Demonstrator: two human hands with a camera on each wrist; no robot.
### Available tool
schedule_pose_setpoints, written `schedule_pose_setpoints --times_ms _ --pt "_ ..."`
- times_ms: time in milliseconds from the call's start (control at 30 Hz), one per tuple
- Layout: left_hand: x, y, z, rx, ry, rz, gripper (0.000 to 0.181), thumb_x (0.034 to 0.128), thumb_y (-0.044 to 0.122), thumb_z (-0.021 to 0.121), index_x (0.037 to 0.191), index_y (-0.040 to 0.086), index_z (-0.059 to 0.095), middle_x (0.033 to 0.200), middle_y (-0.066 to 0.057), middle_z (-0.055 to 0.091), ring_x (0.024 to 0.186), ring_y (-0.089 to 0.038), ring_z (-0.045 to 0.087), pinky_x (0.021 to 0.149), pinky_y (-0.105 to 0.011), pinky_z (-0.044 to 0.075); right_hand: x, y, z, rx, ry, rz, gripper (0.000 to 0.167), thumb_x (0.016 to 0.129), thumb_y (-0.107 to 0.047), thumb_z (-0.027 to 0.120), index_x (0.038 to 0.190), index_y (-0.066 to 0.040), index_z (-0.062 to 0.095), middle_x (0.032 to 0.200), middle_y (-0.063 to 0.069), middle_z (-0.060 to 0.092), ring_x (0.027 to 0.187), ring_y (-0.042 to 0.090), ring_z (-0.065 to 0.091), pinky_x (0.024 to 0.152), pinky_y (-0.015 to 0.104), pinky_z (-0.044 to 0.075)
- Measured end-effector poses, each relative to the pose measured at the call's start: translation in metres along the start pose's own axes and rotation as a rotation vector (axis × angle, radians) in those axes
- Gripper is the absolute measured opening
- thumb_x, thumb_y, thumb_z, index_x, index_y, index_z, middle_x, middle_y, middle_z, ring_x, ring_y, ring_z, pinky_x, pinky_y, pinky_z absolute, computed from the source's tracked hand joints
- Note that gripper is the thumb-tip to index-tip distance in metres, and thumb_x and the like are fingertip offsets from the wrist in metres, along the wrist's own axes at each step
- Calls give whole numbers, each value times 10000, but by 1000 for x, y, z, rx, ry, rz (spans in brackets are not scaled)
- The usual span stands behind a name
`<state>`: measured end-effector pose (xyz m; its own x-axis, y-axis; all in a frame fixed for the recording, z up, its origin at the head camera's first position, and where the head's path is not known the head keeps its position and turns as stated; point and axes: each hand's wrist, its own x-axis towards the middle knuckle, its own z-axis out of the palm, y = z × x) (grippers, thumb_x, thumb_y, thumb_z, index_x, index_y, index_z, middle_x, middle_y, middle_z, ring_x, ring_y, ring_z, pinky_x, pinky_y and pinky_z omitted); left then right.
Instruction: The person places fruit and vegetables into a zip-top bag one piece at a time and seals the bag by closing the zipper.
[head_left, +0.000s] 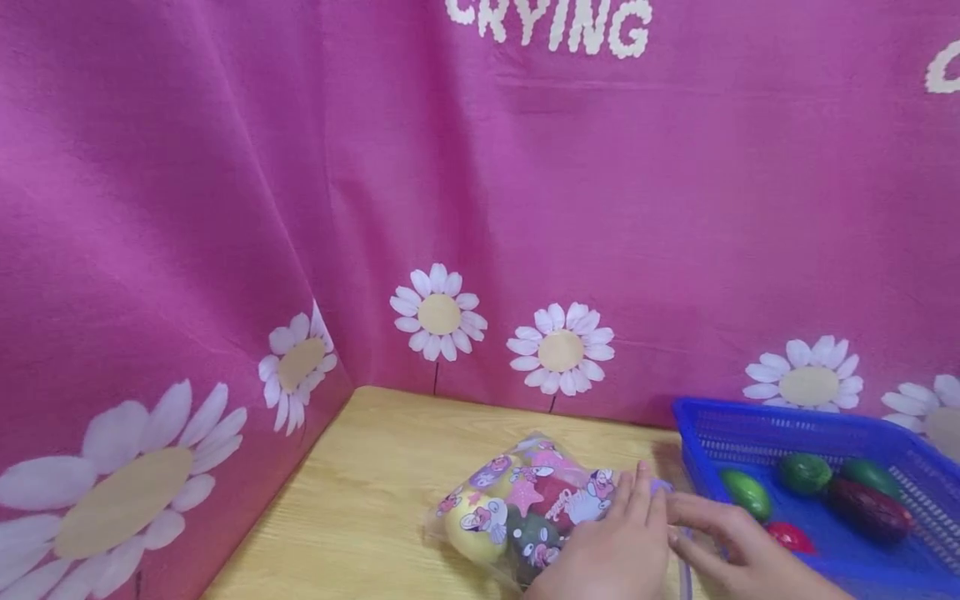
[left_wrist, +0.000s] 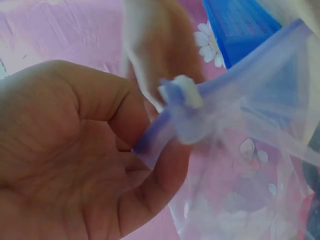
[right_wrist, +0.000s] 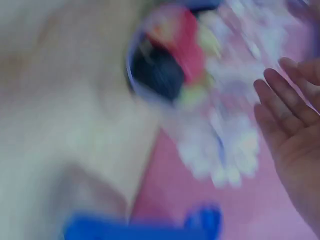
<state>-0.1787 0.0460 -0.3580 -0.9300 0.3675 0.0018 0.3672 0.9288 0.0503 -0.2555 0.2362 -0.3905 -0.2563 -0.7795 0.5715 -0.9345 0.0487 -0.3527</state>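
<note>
A clear zipper bag point(head_left: 491, 492) printed with cartoon figures lies on the wooden table, bulging with yellow, dark green and red fruit-like pieces. My left hand point(head_left: 618, 546) is at the bag's right side. In the left wrist view, its thumb and finger pinch the end of the purple zip strip point(left_wrist: 250, 62), beside a white slider point(left_wrist: 187, 92). My right hand point(head_left: 742, 550) is close by on the right, near the bag's mouth. The right wrist view shows its fingers point(right_wrist: 285, 112) fairly straight, with nothing visible between them; that view is blurred.
To the right stands a blue plastic basket point(head_left: 795, 418). Inside it lie a green lime-like piece point(head_left: 746, 493), a round dark green piece point(head_left: 804, 473), a long dark red piece point(head_left: 870, 508) and a red piece point(head_left: 790, 537). A pink flowered cloth point(head_left: 637, 208) hangs behind the table.
</note>
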Motion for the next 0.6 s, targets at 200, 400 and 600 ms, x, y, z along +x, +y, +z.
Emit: schedule_pose_setpoints --times_ms 200,400,600 --pt "-18 -30 -6 -81 33 -72 904 852 246 773 1614 196 290 1708 23 61 1544 -140 140 603 -197 539 -5 16 -45 -91 221 234 330 909 211 538 1143 11 658 1107 -72 713 1050 2 653 880 121 502" --pt "-36 -57 -12 -265 100 -45 791 910 141 659 1610 130 293 1709 7 68 1294 -95 553 406 -198 401 -33 66 -54 -227 132 384 214 869 143 652 1075 85 645 1068 -205 667 936 -71 625 729 143 529" --pt "-43 -77 -16 -433 132 37 758 941 83 578 1622 113 246 1708 16 41 474 -76 372 407 -222 397 -33 78 -58 -216 -262 489 364 923 -152 734 1245 -1 655 1167 180 664 1054 54 603 766 333 574"
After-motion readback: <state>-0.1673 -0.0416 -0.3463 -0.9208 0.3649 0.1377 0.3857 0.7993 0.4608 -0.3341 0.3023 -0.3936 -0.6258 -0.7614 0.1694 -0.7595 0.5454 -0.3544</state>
